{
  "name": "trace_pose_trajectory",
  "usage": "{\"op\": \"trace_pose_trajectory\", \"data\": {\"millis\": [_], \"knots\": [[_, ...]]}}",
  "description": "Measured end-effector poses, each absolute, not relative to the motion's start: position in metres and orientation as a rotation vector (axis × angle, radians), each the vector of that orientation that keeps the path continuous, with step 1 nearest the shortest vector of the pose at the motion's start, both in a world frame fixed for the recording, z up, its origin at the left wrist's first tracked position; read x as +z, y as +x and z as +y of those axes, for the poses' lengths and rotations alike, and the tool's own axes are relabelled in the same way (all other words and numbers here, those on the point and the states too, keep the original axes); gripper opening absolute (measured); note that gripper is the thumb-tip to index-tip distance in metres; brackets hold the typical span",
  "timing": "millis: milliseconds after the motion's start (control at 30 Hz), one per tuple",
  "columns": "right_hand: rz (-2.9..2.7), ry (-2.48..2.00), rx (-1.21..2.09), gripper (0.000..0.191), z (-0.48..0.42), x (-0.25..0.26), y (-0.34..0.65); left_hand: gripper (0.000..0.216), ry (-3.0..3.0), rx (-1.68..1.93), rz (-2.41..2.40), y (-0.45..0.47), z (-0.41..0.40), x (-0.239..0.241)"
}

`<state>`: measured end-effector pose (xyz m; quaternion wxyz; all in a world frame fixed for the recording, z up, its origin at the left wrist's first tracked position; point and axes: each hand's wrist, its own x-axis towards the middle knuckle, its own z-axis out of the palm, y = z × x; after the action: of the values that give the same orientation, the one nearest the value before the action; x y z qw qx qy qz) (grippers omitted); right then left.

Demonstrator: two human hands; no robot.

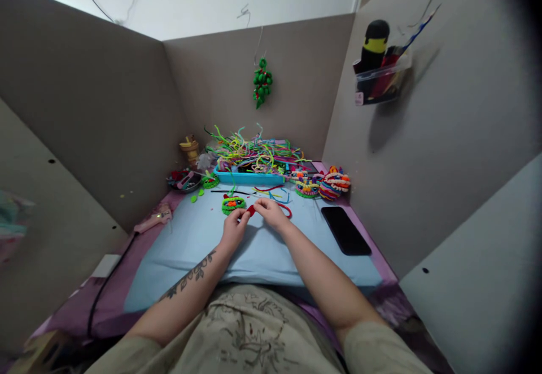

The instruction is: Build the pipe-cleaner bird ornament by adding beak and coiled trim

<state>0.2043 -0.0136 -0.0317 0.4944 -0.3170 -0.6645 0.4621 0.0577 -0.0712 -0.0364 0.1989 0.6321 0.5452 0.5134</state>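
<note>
Between my two hands is a small red fuzzy piece of pipe cleaner. My left hand pinches its left end, and my right hand pinches the other side. A loose red length curves out to the right behind my right hand; whether it joins the held piece is hidden. Just beyond my left hand rests a green pipe-cleaner figure with an orange middle and a red bit at its top. Several loose pipe cleaners in red, yellow, blue and black lie past my fingers.
A blue tray heaped with colourful pipe cleaners stands at the back. Finished-looking striped figures sit at the right. A black phone lies at the right edge, a pink glue gun at the left. Grey partitions enclose the table.
</note>
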Motion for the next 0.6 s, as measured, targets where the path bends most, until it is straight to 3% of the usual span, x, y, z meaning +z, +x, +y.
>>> {"op": "trace_pose_trajectory", "data": {"millis": [600], "knots": [[-1.698,-0.805,1.089,0.019,-0.0168,-0.0324,0.2044,0.033,1.602,1.498,1.391,0.0587,-0.0675,-0.0426]]}}
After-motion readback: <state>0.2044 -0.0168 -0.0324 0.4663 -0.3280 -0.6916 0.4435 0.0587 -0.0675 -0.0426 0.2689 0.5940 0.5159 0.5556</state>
